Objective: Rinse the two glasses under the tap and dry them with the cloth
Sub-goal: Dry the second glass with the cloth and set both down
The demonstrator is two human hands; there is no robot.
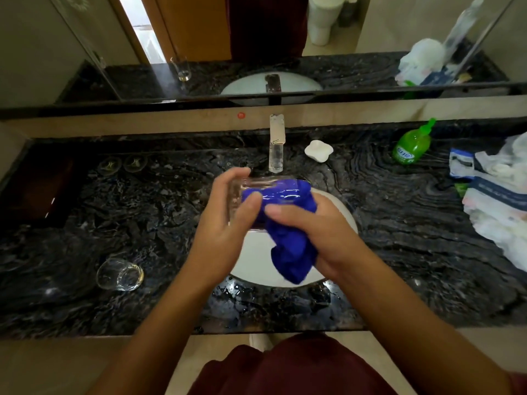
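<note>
Your left hand (228,220) grips the glass (248,195) over the sink (253,252); your right hand (316,232) stuffs the cloth (288,223) inside. Wet glass: slippery, breakable—hold its wall firmly.

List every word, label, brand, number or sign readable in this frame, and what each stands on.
No text can be read with confidence.
Green bottle: label with white characters, too blurred to read.
Blue-and-white packets on the counter at right: print too small to read.
Red dot on the ledge behind the tap: any marking illegible.
</note>
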